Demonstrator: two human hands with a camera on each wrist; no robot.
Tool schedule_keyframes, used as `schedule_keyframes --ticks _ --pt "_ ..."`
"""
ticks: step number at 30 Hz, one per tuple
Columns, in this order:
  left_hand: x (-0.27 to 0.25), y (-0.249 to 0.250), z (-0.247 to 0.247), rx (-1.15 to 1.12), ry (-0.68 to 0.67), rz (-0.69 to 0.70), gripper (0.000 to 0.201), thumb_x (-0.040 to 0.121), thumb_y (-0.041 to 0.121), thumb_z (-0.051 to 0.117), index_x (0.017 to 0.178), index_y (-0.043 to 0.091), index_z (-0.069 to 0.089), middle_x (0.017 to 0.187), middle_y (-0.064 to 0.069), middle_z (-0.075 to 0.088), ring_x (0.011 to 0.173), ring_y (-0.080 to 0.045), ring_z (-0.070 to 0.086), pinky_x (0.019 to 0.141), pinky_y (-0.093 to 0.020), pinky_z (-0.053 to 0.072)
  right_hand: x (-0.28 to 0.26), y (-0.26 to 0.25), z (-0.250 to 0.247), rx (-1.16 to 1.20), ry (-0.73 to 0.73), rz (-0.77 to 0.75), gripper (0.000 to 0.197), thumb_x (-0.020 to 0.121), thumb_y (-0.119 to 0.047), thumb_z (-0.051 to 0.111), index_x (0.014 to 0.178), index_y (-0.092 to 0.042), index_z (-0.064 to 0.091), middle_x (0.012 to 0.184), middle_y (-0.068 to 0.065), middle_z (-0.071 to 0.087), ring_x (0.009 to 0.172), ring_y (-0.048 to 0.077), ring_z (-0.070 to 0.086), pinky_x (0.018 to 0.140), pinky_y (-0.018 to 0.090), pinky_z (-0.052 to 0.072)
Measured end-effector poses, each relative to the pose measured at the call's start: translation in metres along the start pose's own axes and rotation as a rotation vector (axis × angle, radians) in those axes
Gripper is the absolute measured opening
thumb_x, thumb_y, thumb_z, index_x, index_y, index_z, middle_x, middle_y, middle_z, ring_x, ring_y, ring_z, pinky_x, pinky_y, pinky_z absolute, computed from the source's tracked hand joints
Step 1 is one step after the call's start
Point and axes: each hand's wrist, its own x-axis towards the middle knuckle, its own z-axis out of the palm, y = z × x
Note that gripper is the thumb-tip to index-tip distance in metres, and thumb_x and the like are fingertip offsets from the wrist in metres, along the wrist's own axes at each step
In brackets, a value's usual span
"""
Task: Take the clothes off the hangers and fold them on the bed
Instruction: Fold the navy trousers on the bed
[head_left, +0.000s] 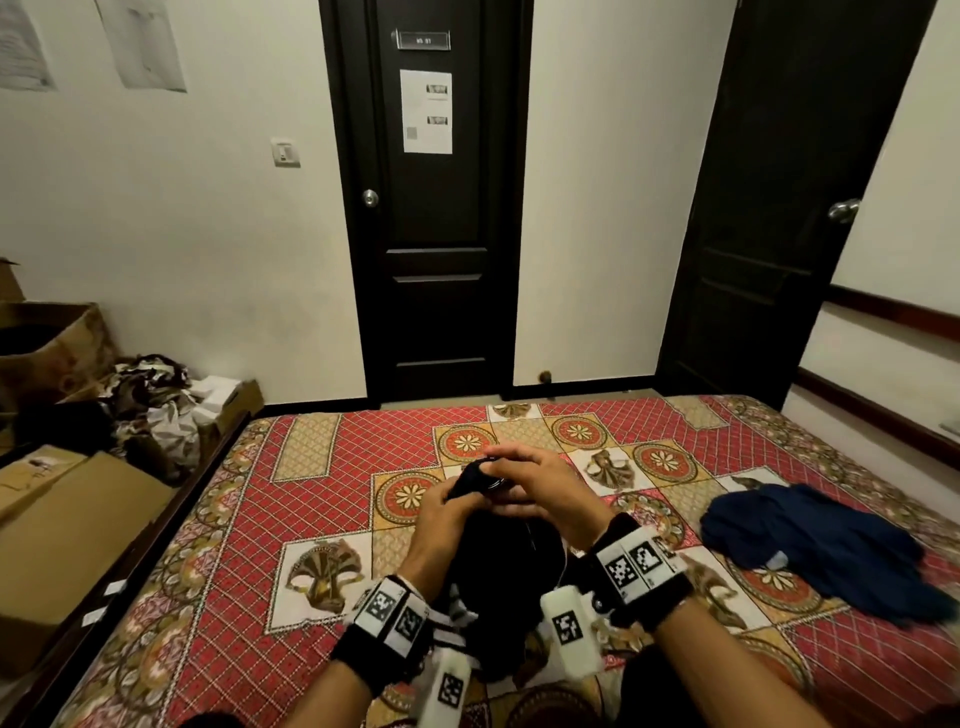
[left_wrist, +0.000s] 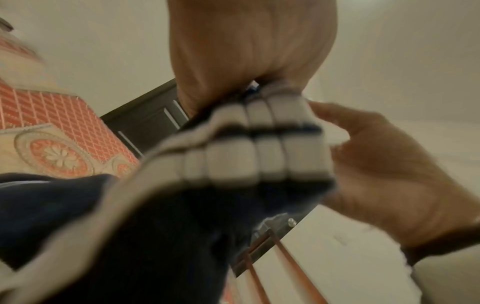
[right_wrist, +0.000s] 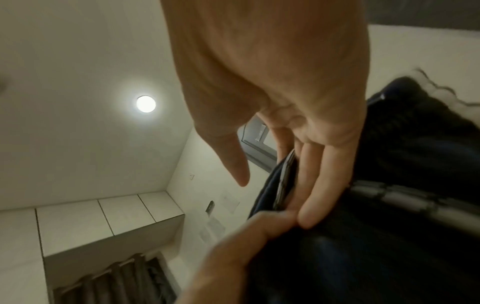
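Over the patterned bed (head_left: 322, 467), both hands (head_left: 498, 493) pinch a dark garment (head_left: 498, 577), hanging lengthwise toward the person.

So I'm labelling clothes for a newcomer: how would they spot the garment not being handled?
Start at the patterned red bed and go to its right side. The crumpled navy garment lies there alone, touched by neither hand, unlike the black white-striped one held at the centre.
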Motion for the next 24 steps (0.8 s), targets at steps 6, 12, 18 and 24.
schedule_keyframes --ticks 6,12,18,24 --pt "0.011 0.022 -0.002 -0.07 0.11 -0.193 0.023 0.095 0.016 0.061 0.102 -0.003 0.073 0.092 -0.02 0.075 0.078 -0.031 0.069 0.069 -0.034 0.055 -0.016 -0.006 -0.049 -0.197 0.128 -0.109 0.024 0.098 -0.018 0.066 0.122 -0.018 0.066 0.095 0.01 0.073 0.074 0.018 0.066 0.064 0.03 0.054" --pt "0.006 0.065 -0.014 -0.077 -0.103 -0.173 0.028 0.1 0.027 0.055 0.105 0.004 0.072 0.088 -0.012 0.074 0.074 -0.023 0.071 0.066 -0.033 0.056 -0.005 0.024 -0.051 -0.593 0.138 -0.212 0.075 0.084 -0.024 0.08 0.148 -0.026 0.042 0.136 -0.01 0.043 0.128 0.012 0.047 0.106 0.039 0.044" --pt "0.0 0.084 -0.041 0.012 -0.358 -0.182 0.028 0.099 0.019 0.056 0.118 0.001 0.068 0.093 -0.014 0.073 0.074 -0.023 0.07 0.065 -0.029 0.057 -0.003 0.018 -0.034 -0.085 0.122 -0.279 0.046 0.086 0.005 0.071 0.127 -0.012 0.058 0.118 0.008 0.073 0.112 0.022 0.07 0.085 0.03 0.06" --pt "0.025 0.096 -0.106 0.546 -0.158 0.092 0.032 0.088 -0.004 0.07 0.109 0.02 0.075 0.104 -0.01 0.077 0.088 -0.019 0.072 0.069 -0.016 0.052 -0.016 -0.023 -0.035 -0.016 0.079 -0.384 0.059 0.081 0.011 0.074 0.132 -0.013 0.058 0.117 0.015 0.074 0.108 0.03 0.073 0.093 0.045 0.06"
